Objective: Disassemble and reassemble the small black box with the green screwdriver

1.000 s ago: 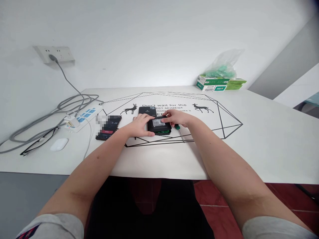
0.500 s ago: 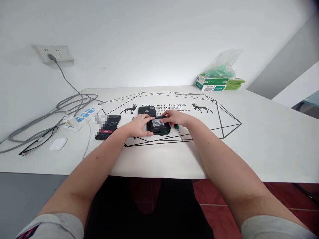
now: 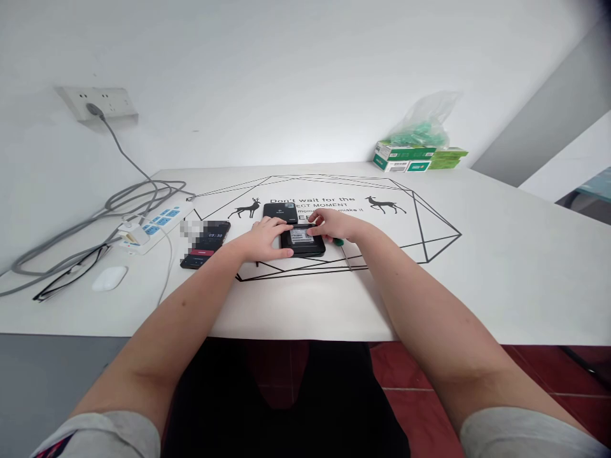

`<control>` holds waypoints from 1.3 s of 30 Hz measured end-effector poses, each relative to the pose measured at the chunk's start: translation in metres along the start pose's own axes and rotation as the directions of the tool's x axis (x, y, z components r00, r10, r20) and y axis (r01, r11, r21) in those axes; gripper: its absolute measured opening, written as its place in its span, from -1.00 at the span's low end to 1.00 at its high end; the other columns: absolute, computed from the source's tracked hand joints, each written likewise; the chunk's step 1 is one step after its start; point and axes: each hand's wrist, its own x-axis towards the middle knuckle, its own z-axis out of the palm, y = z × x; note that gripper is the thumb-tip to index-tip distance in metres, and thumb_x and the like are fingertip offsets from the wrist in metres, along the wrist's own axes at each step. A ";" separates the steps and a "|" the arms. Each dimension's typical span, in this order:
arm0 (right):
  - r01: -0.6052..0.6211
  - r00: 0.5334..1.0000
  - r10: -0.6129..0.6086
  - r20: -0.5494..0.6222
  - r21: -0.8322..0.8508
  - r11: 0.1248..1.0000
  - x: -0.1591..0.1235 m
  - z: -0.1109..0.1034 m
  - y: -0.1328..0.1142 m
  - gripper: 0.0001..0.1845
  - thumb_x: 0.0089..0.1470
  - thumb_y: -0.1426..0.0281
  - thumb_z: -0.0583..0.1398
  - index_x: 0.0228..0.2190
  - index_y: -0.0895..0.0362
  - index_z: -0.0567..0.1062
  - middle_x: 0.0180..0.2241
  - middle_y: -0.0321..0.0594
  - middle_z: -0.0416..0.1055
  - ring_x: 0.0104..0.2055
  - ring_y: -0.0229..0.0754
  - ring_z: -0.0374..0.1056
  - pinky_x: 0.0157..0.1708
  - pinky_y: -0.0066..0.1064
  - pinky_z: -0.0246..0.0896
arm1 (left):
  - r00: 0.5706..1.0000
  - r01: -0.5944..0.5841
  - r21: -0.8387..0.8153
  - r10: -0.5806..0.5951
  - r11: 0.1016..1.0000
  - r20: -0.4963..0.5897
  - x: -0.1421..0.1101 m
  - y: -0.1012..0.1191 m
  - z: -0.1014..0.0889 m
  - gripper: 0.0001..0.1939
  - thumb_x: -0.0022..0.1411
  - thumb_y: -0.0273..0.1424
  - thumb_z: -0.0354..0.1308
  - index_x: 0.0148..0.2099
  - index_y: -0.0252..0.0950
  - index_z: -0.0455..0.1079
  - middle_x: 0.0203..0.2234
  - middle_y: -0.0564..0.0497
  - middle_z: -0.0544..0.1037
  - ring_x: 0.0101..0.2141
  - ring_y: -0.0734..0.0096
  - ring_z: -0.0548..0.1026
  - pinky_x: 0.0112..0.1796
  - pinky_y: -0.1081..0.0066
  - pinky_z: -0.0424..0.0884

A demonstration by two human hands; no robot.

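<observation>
If left hand point(image 3: 265, 242) and right hand point(image 3: 335, 225), grasping the black case point(image 3: 310, 247), press unevenly, it may slide. Then the screwdriver point(image 3: 338, 242) could be knocked.

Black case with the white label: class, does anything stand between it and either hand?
Nothing visible does: the left hand and right hand both already touch the case. The green-handled screwdriver lies to its right, blocking neither.

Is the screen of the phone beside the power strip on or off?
On: the phone shows pale digits and a red bar on its dark display.
</observation>
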 end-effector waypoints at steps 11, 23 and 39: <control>0.098 0.989 -0.081 0.127 -0.138 0.986 -0.009 -0.005 -0.005 -0.35 0.08 0.13 0.52 0.12 0.13 0.58 -0.23 -0.15 0.61 -0.48 -0.27 0.34 -0.45 -0.38 0.26 | 1.000 0.010 0.022 -0.011 1.000 0.020 0.003 -0.003 0.001 -0.10 0.33 0.19 0.15 0.54 -0.17 0.28 0.44 -0.25 0.34 0.38 -0.25 0.25 0.35 -0.17 0.23; 0.105 0.990 -0.063 0.125 -0.364 0.926 -0.007 -0.006 -0.007 -0.05 0.20 0.00 0.42 0.46 0.10 0.36 0.45 0.08 0.38 0.45 0.30 0.35 0.44 0.00 0.21 | 0.999 0.038 0.116 -0.042 0.992 0.033 0.005 0.002 -0.004 -0.17 0.39 0.15 0.07 0.52 -0.18 0.32 0.44 -0.21 0.41 0.35 -0.26 0.30 0.32 -0.19 0.22; 0.215 0.974 -0.169 0.152 -0.377 0.901 -0.006 -0.005 0.000 -0.26 0.21 0.00 0.38 0.29 0.11 0.54 0.26 0.07 0.58 0.23 0.21 0.52 0.22 -0.12 0.39 | 0.987 0.077 0.172 -0.051 0.982 -0.150 0.006 -0.008 -0.005 -0.57 0.52 -0.20 0.01 0.22 -0.21 0.57 0.10 -0.18 0.66 0.19 -0.12 0.49 0.24 -0.06 0.29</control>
